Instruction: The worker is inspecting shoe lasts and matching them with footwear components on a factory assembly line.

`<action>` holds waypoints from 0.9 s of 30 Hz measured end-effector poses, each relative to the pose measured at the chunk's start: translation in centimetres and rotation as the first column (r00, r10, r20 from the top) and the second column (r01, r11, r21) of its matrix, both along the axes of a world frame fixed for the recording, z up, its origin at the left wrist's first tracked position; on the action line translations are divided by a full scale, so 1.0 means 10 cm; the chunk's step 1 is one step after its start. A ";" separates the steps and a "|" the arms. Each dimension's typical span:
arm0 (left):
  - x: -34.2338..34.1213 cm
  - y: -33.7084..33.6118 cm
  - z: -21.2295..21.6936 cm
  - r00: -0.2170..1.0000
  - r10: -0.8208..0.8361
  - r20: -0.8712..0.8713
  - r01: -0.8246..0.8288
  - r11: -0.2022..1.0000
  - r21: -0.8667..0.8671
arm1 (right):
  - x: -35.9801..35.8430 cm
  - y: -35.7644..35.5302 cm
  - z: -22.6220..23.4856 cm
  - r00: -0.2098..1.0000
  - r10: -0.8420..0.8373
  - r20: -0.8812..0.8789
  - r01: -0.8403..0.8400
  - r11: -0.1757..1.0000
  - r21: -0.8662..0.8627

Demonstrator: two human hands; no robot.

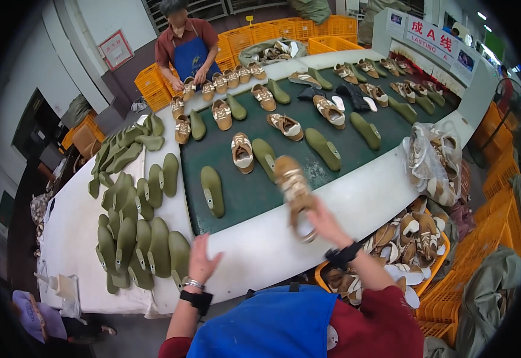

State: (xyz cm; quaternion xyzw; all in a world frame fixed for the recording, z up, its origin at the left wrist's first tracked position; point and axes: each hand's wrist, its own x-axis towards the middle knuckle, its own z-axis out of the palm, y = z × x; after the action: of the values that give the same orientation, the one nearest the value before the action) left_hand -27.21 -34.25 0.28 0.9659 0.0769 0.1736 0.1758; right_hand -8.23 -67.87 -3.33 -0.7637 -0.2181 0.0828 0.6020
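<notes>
My right hand grips the heel end of a brown shoe upper with white stripes, blurred by motion. It hangs over the white near border of the table, its toe reaching above the green belt. Over the same border, my left hand is open, fingers apart, holding nothing. Nearest to it are an olive-green shoe last on the left and another last on the belt. Farther along, a striped brown upper lies beside a green last.
Many green lasts cluster on the white tabletop at left. An orange crate of uppers stands at my right, below a plastic bag of shoes. Across the table, a person in a blue apron handles shoes. A white machine housing spans the belt's far end.
</notes>
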 end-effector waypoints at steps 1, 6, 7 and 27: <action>0.15 -0.32 0.25 0.989 -0.128 0.074 0.139 0.975 -0.175 | -0.28 0.32 0.00 0.995 -0.008 0.100 0.018 0.995 -0.098; 0.35 -0.66 0.57 0.955 -0.201 0.219 0.233 0.963 -0.132 | -1.09 1.16 0.51 0.995 0.082 0.062 -0.080 0.996 -0.046; 0.34 -0.57 0.59 0.954 -0.204 0.220 0.237 0.962 -0.137 | -1.10 1.20 0.56 0.995 0.079 0.061 -0.075 0.996 -0.050; 0.24 -0.15 1.15 0.880 -0.160 0.448 0.312 0.904 -0.291 | -1.05 1.61 1.52 0.805 -0.038 0.592 0.066 0.997 -0.026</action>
State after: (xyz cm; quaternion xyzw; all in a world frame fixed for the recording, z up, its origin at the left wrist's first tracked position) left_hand -24.80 -35.80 11.78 0.8613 -0.0523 0.3340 0.3792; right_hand -18.76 -51.80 11.89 -0.7707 -0.3716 -0.1705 0.4887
